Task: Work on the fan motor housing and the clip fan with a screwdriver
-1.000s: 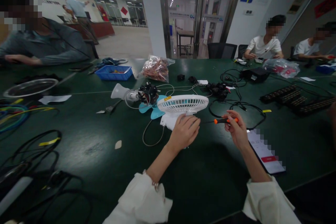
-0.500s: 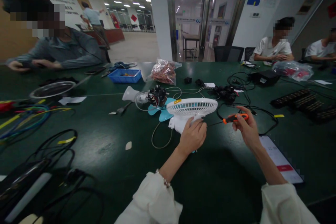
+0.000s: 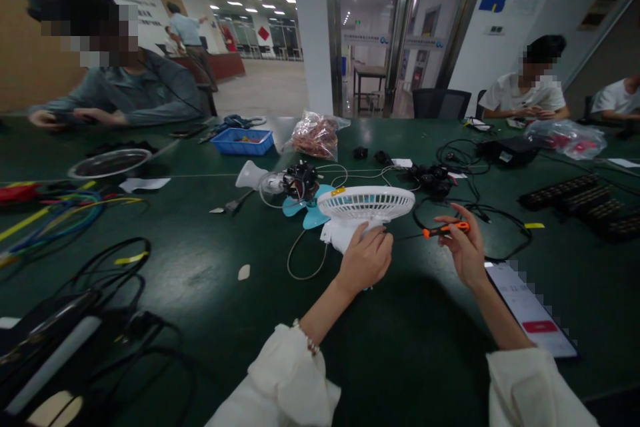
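A white fan housing (image 3: 367, 203) with a round grille lies in front of me, and my left hand (image 3: 367, 257) is closed on its lower part. In my right hand (image 3: 463, 247) is an orange and black screwdriver (image 3: 447, 229), pinched by the handle, its thin shaft pointing left toward the housing. Whether its tip touches anything is hidden by my left hand. Just behind and left of the housing are blue fan blades (image 3: 316, 208), next to a motor part (image 3: 301, 180) with wires and a white base (image 3: 251, 176).
On the green table (image 3: 210, 320) are a blue tray (image 3: 243, 141), a bag of copper-coloured pieces (image 3: 315, 137), a phone (image 3: 533, 310) at the right, black cables (image 3: 505, 220) and coloured wires (image 3: 75, 213). Across the table, a person (image 3: 145, 87) sits at the left.
The view has shifted slightly, so the background sits a little further right. My left hand still holds the housing, and the screwdriver in my right hand has barely moved.
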The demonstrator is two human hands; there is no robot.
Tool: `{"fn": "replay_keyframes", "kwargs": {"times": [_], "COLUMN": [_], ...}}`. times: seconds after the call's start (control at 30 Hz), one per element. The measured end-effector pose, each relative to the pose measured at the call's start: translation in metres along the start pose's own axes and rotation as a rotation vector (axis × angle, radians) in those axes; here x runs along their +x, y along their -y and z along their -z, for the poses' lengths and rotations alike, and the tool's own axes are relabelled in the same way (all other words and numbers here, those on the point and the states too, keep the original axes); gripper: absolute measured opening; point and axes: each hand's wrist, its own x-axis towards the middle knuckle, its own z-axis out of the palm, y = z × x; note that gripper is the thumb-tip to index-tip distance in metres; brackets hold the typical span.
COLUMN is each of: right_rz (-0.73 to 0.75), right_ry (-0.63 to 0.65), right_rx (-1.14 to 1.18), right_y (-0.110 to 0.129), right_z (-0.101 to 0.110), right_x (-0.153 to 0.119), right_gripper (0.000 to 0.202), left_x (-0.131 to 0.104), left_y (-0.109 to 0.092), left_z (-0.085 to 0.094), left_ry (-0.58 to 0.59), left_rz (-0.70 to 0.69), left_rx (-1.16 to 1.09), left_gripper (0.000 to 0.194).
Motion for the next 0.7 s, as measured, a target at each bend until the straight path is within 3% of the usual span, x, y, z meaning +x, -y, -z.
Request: {"fn": "replay_keyframes", "kwargs": {"times": [0.2,0.4,0.7], "right_rz": [0.06,0.034,-0.02], "right_ry": [-0.153,-0.031,-0.073], "right_rx": [-0.295,-0.175,-0.25], "right_y": [-0.006,-0.01,-0.008], "right_z": [0.001,0.009,0.007], "right_x": [0.002,0.002,0.003], "right_gripper": [0.032,0.036,0.028], "left_x": [0.001,0.002,0.003], "left_y": [0.0,0.0,0.001], "left_z": [0.0,0.0,0.0], "left_ry": [-0.018,-0.018,-0.012], "left_rz": [0.001,-0.005,0.002], "left_rx": [0.0,0.013,0.01], "left_gripper": [0.023,0.024,0.024]}}
